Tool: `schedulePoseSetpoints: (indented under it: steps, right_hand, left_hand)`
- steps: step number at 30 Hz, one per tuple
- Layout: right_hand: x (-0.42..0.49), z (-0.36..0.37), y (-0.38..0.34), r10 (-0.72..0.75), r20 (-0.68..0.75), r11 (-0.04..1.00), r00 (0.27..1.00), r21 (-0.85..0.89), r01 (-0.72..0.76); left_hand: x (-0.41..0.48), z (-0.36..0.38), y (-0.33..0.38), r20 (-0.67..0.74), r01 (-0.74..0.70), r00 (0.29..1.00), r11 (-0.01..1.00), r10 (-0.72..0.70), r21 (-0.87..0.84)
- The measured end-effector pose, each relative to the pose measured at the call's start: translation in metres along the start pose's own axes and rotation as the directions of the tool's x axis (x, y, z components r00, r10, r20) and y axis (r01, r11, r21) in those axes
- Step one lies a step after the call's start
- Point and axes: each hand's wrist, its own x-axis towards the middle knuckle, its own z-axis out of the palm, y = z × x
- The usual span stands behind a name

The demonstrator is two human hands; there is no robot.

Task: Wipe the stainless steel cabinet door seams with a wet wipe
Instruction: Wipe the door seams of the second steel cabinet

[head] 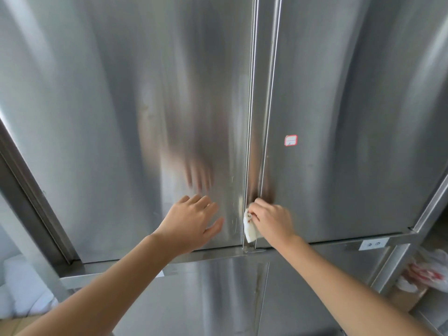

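Left door (121, 117): brushed steel panel under the left fingers (206, 202); a blurred reflection of them shows just above the fingertips
Left hand (191, 221): laid flat on the left door near its lower edge; fingers straight and slightly spread, thumb out toward the seam; it holds nothing
Seam (250, 141): narrow vertical gap between the two doors; it runs between the left fingers and the right fingers
Wipe (251, 230): white, bunched; it sits at the seam's lower end, touching the edge of the left door; its loose end hangs below the right fingers
Right hand (272, 219): fingers curled round the wipe and gripping it; knuckles up against the seam
Right door (351, 105): steel panel to the right of the right fingers
Sticker (290, 140): small, white with a red border; on the right door, above and right of the right fingers
Plastic bag (426, 272): white with red print; on a shelf well to the right of the right fingers and lower
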Motion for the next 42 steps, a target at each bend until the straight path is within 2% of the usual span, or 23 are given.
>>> schedulePoseSetpoints:
  steps: [2,4,11,17,21,23,26,32,35,42]
  right_hand:
    - [-0.005,0.006,0.001,0.004,0.035,1.0,0.999,-0.02,-0.003]
    - [-0.001,0.002,0.002,0.007,0.012,1.0,1.0,-0.011,-0.006]
    - [0.074,-0.056,0.007,0.051,-0.284,0.995,0.957,0.094,-0.026]
    - [0.058,-0.033,0.008,0.072,-0.271,0.987,0.96,0.159,-0.029]
    - [0.009,0.003,0.006,0.055,-0.144,0.991,0.988,0.129,-0.036]
    - [-0.016,0.022,0.002,0.061,0.011,0.992,0.998,0.113,-0.062]
    - [-0.047,0.048,-0.007,0.108,0.234,0.994,0.966,-0.001,-0.111]
    - [-0.063,0.068,-0.011,0.186,0.28,0.982,0.942,-0.03,-0.185]
    - [-0.063,0.064,-0.012,0.183,0.231,0.981,0.956,0.018,-0.192]
    - [-0.01,0.015,-0.013,0.26,-0.059,0.949,0.964,0.199,-0.243]
  left_hand:
    - [-0.005,0.0,0.0,0.01,-0.011,1.0,1.0,0.011,0.0]
    - [-0.01,0.001,-0.001,0.029,-0.016,0.999,1.0,0.016,0.007]
    - [-0.017,0.011,0.002,0.101,-0.008,0.995,1.0,0.009,-0.012]
    - [-0.017,0.019,0.011,0.104,0.013,0.995,0.997,-0.006,-0.07]
    - [-0.022,0.024,0.012,0.135,0.026,0.991,0.996,-0.015,-0.08]
    - [-0.025,0.026,0.014,0.157,0.044,0.987,0.996,-0.031,-0.082]
    - [-0.035,0.028,0.02,0.187,0.065,0.981,0.993,-0.047,-0.094]
    - [-0.06,0.032,0.019,0.186,0.107,0.979,0.987,-0.084,-0.118]
    - [-0.067,0.037,0.018,0.203,0.123,0.974,0.985,-0.098,-0.117]
    - [-0.053,0.041,0.021,0.206,0.128,0.974,0.983,-0.099,-0.135]
